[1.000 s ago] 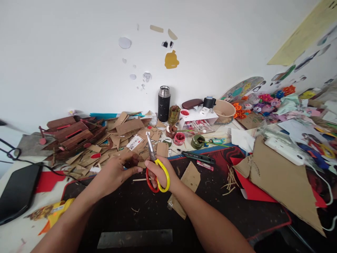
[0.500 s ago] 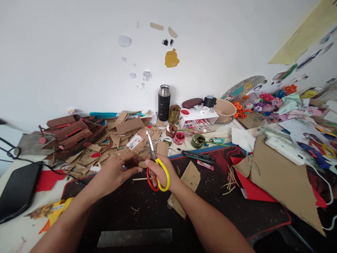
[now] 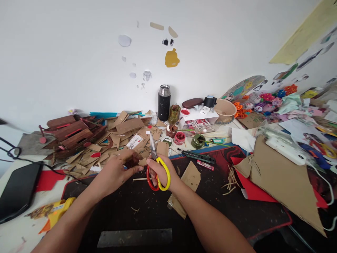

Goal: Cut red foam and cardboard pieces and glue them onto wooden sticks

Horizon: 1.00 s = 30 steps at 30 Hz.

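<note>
My right hand [image 3: 163, 172] holds a pair of scissors [image 3: 153, 147] with one red and one yellow handle loop. The blades point away from me and look closed together. Close beside it, my left hand [image 3: 121, 170] has thumb and fingers curled around a small cardboard piece [image 3: 143, 162], whose free end shows near my right thumb. The left fingertips are partly in shadow. Under the hands, a thin pale stick [image 3: 139, 179] lies on the dark mat [image 3: 126, 211]. A cut cardboard strip [image 3: 191, 175] is partly covered by my right forearm.
Cardboard scraps [image 3: 86, 158] and brown-painted cardboard pieces [image 3: 76, 131] pile up at the left. A black flask [image 3: 164, 105] and paint pots [image 3: 179, 137] stand behind. A utility knife [image 3: 198, 156], metal ruler [image 3: 134, 238], yellow glue gun [image 3: 59, 211] and large cardboard sheet [image 3: 284, 179] lie around.
The scissors and my right hand have shifted very slightly, and slightly more of the small cardboard piece shows between the hands. Everything else stays as it was.
</note>
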### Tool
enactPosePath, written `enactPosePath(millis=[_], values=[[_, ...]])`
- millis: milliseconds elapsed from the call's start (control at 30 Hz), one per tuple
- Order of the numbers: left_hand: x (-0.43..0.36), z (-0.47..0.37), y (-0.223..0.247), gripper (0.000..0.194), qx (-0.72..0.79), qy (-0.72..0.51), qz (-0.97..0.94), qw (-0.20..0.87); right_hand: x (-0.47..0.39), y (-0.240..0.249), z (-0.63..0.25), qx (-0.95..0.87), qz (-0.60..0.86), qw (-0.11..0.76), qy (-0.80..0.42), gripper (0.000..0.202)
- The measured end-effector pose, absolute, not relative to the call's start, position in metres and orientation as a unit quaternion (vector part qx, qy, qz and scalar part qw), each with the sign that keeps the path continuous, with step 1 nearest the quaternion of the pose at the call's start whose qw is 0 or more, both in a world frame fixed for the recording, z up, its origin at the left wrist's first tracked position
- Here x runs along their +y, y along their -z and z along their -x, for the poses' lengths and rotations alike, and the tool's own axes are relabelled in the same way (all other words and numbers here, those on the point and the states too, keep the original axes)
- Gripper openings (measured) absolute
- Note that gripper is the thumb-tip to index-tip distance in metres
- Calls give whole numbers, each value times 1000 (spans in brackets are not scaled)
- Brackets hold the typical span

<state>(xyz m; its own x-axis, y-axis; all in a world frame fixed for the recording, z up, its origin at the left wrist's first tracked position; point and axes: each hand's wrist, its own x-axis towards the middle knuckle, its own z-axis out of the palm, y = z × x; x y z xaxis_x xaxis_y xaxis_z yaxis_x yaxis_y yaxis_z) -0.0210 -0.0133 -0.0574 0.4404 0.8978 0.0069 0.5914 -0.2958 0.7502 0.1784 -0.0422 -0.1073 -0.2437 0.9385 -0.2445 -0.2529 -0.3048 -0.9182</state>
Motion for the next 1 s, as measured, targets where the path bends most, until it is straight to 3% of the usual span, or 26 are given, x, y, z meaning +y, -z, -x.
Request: enactPosePath(millis=[167, 367, 1000], values=[[-16, 20, 54, 32, 472, -201, -771, 377, -43, 107, -177, -402, 441, 432, -676, 49], [-18, 18, 52, 25, 488, -189, -791, 316, -44, 108, -177, -419, 444, 421, -671, 49], [-21, 15, 51, 17, 487, -152, -805, 302, -46, 104, -174, -426, 463, 417, -657, 49]])
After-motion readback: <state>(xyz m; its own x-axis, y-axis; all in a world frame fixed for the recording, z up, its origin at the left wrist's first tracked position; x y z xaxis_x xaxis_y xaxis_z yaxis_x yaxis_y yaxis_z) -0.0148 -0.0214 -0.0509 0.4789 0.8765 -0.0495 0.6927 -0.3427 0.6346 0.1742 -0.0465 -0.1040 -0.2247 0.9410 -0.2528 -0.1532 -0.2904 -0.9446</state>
